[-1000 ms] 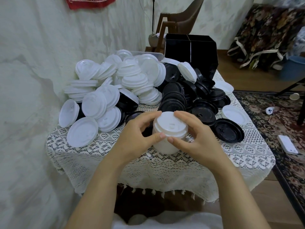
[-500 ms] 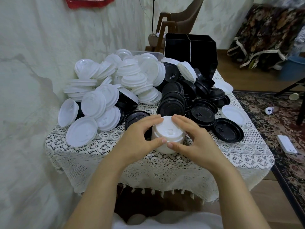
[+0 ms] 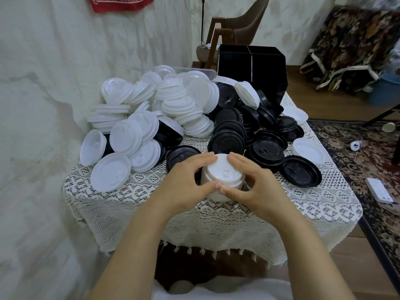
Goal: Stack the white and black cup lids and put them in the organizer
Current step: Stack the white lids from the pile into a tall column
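Left hand (image 3: 184, 185) and right hand (image 3: 257, 191) cup the stack (image 3: 224, 174), fingers curled round it. Maybe uneven, hard to see; carried to the organizer (image 3: 266, 68) behind it, it could topple.

A short stack of white plastic cup lids (image 3: 224, 177) sits at the near middle of the lace-covered bench (image 3: 324, 204), gripped by the left hand (image 3: 184, 185) on its left side and the right hand (image 3: 257, 187) on its right, thumbs touching at its near side. Beyond it lie a heap of white lids (image 3: 151, 109) at far left, black plastic lids (image 3: 249, 126) to their right, and a black divided organizer box (image 3: 252, 68) at the far edge.
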The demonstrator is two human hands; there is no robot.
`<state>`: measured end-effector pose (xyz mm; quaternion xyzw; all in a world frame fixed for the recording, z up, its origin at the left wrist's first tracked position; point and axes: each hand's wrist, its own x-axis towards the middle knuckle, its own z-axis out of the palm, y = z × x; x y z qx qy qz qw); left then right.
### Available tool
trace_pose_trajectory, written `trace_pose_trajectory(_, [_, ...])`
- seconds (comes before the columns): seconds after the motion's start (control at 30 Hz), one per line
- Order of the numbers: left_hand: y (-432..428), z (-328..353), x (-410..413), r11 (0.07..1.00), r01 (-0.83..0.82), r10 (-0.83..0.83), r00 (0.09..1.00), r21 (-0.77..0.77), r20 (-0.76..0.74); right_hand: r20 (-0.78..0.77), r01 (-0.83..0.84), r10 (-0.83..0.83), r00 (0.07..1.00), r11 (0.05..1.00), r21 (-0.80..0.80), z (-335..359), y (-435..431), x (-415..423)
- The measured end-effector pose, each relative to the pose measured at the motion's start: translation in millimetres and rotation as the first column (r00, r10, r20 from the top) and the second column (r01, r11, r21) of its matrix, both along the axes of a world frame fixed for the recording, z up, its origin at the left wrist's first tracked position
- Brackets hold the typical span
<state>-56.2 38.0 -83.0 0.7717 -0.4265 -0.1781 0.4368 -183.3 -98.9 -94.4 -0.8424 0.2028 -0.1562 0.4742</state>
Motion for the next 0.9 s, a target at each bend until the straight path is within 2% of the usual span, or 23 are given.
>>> trace_pose_trajectory(0.1, [4,1,-6,1.0,-0.008,0.009,0.998,-0.014,0.064,0.018,0.01,-0.01,1.0,1.0,-0.002,0,1,0])
trace_pose_trajectory(0.2, [11,9,-5,0.974,-0.176,0.203,0.957,-0.142,0.206,0.017,0.009,-0.009,1.0,1.0,-0.004,1,1,0])
trace_pose_trajectory(0.3, [24,13,10,0.866,-0.438,0.5,0.773,-0.242,0.391,0.007,0.008,-0.008,1.0,1.0,-0.02,1,1,-1])
trace_pose_trajectory(0.4, [38,8,26,0.777,-0.608,0.609,0.662,-0.162,0.437,0.006,0.011,-0.011,1.0,1.0,-0.02,0,1,-2])
trace_pose_trajectory(0.53, [48,4,33,0.728,-0.684,0.627,0.634,-0.05,0.453,0.012,0.013,-0.013,1.0,1.0,-0.005,1,2,-1])
trace_pose_trajectory(0.7, [49,2,32,0.707,-0.707,0.655,0.658,0.004,0.372,0.026,0.015,-0.016,1.0,1.0,0.016,0,3,-2])
trace_pose_trajectory(0.8, [49,1,31,0.701,-0.713,0.666,0.654,-0.002,0.359,0.025,0.015,-0.015,1.0,1.0,0.007,0,3,-2])
trace_pose_trajectory(0.9, [49,5,29,0.687,-0.723,0.694,0.62,-0.078,0.365,0.018,0.015,-0.015,1.0,1.0,0.001,0,2,-1])
